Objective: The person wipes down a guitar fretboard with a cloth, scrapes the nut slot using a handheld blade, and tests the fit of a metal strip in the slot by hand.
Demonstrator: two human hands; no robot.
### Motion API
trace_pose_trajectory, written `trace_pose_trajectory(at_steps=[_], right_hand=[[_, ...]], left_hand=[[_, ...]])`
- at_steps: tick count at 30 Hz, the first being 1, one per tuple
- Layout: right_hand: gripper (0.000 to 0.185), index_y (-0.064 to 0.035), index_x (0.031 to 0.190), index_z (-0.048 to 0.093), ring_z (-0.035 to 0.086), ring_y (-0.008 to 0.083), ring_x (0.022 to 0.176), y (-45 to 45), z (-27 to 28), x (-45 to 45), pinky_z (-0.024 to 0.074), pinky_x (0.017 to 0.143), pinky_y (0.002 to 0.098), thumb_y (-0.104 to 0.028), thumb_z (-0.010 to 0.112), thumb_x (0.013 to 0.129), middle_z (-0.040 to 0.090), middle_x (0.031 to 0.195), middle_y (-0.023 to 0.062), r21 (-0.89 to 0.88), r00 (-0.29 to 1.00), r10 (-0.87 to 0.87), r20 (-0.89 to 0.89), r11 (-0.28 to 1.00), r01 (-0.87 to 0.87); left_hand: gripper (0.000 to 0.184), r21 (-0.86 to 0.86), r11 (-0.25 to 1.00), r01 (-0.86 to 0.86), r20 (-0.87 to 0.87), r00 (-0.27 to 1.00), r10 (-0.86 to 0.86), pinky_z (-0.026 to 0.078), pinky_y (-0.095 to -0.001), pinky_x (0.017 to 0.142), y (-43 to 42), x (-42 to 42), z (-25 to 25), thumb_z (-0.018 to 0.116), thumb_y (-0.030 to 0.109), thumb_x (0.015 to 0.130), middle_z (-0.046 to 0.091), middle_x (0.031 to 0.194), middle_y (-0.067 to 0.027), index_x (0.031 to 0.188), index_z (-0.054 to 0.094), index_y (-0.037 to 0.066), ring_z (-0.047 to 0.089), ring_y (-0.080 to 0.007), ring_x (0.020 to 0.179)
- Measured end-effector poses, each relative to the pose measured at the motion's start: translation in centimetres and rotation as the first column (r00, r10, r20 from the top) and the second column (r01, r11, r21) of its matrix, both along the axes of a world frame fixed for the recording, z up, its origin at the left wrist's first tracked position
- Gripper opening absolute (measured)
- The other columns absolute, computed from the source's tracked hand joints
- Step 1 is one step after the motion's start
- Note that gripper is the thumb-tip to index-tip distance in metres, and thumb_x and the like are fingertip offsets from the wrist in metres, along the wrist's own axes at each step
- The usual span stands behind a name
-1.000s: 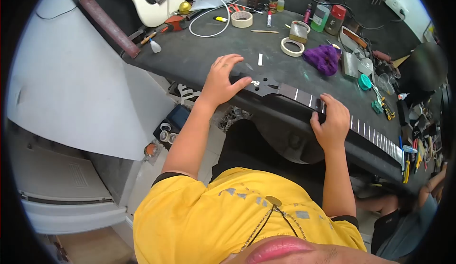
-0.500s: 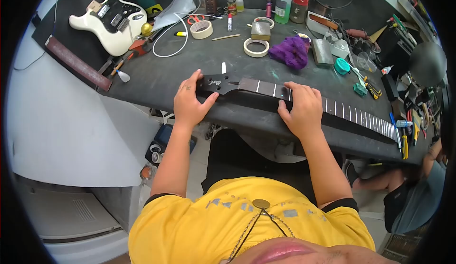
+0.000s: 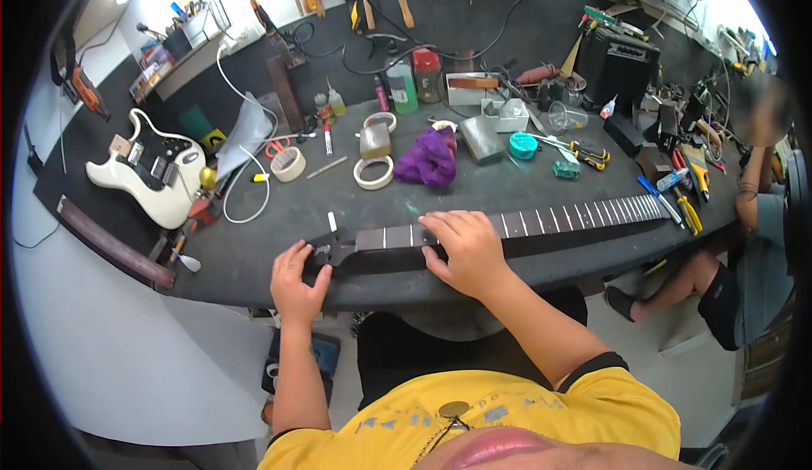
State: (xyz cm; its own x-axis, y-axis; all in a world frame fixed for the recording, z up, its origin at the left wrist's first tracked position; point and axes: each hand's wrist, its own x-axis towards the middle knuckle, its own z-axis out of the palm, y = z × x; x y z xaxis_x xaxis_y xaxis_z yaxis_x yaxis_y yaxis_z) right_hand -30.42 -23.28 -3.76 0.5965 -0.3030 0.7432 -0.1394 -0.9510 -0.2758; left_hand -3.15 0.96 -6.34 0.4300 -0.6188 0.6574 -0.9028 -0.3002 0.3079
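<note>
A guitar neck (image 3: 554, 220) with a dark fretboard and pale frets lies lengthwise along the front of the dark workbench. Its black headstock (image 3: 337, 248) is at the left end. My left hand (image 3: 296, 289) grips the headstock's end, fingers on the far side and thumb on the near side. Partway along the fretboard, my right hand (image 3: 468, 254) holds the neck with fingers laid over it and thumb at the near edge. Just beyond the headstock is a small white strip (image 3: 331, 221).
A white guitar body (image 3: 144, 170) lies at the left. Behind the neck are masking tape rolls (image 3: 288, 165), a purple cloth (image 3: 427, 159) and a metal block (image 3: 480, 139). Pliers (image 3: 590, 155) and a yellow-handled tool (image 3: 689, 215) lie rightward. Another person (image 3: 761, 242) sits at far right.
The head view has tilted up and turned right, so the bench appears lower and more of the wall shows. Both hands keep their hold on the neck in much the same places.
</note>
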Motion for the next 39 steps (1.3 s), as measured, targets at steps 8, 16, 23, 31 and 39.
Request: trace_pose_trajectory(at_steps=[8, 16, 23, 31, 39], right_hand=[[0.034, -0.0099, 0.115, 0.077, 0.073, 0.0271, 0.115, -0.3, 0.6, -0.3, 0.0534, 0.101, 0.0445, -0.022, 0.086, 0.085, 0.078, 0.122, 0.0055, -0.014, 0.999, 0.008, -0.043, 1.000, -0.009], [0.035, -0.0100, 0.116, 0.076, 0.072, 0.0268, 0.118, -0.1, 0.0, -0.5, 0.0533, 0.103, 0.0447, -0.023, 0.086, 0.086, 0.077, 0.125, 0.0042, -0.019, 0.999, 0.000, -0.048, 1.000, -0.001], [0.034, -0.0107, 0.116, 0.076, 0.072, 0.0260, 0.116, -0.3, -0.3, -0.4, 0.0532, 0.102, 0.0438, -0.024, 0.086, 0.087, 0.077, 0.122, 0.0030, -0.021, 1.000, 0.010, -0.018, 1.000, -0.010], [0.033, -0.0105, 0.115, 0.076, 0.072, 0.0257, 0.116, -0.4, 0.0, 0.0, 0.0533, 0.101, 0.0433, -0.024, 0.086, 0.086, 0.077, 0.122, 0.0029, -0.027, 0.999, 0.015, -0.029, 1.000, -0.016], [0.031, -0.0107, 0.114, 0.076, 0.072, 0.0254, 0.115, -0.2, -0.1, -0.2, 0.0533, 0.100, 0.0430, -0.023, 0.086, 0.086, 0.077, 0.121, 0.0024, -0.020, 1.000, 0.010, -0.022, 1.000, -0.010]], left_hand=[[0.028, -0.589, 0.800, 0.118, -0.371, 0.840, -0.397, 0.059, -0.0461, 0.096, -0.5, -5.6, 7.1, 0.081, 0.004, 0.092, 0.074, 0.119, -0.0159, 0.118, 0.073, -0.001, 0.070, -0.0372, 0.105], [0.019, -0.443, -0.081, 0.893, 0.513, 0.179, -0.839, 0.056, -0.0400, 0.081, 5.7, -16.6, 24.0, 0.075, -0.003, 0.094, 0.070, 0.110, -0.0104, 0.111, 0.070, 0.000, 0.067, -0.0288, 0.088], [0.018, -0.419, -0.104, 0.902, 0.519, 0.144, -0.843, 0.055, -0.0372, 0.080, 6.3, -16.8, 23.9, 0.075, -0.001, 0.094, 0.072, 0.109, -0.0080, 0.112, 0.071, 0.001, 0.067, -0.0254, 0.089], [0.017, -0.397, -0.125, 0.909, 0.525, 0.113, -0.843, 0.053, -0.0339, 0.079, 6.7, -16.5, 23.9, 0.074, 0.003, 0.095, 0.073, 0.108, -0.0053, 0.112, 0.073, 0.004, 0.067, -0.0215, 0.089], [0.016, -0.378, -0.155, 0.913, 0.531, 0.077, -0.844, 0.052, -0.0306, 0.078, 6.8, -16.5, 23.8, 0.074, 0.006, 0.096, 0.074, 0.107, -0.0026, 0.112, 0.074, 0.006, 0.067, -0.0177, 0.089]])
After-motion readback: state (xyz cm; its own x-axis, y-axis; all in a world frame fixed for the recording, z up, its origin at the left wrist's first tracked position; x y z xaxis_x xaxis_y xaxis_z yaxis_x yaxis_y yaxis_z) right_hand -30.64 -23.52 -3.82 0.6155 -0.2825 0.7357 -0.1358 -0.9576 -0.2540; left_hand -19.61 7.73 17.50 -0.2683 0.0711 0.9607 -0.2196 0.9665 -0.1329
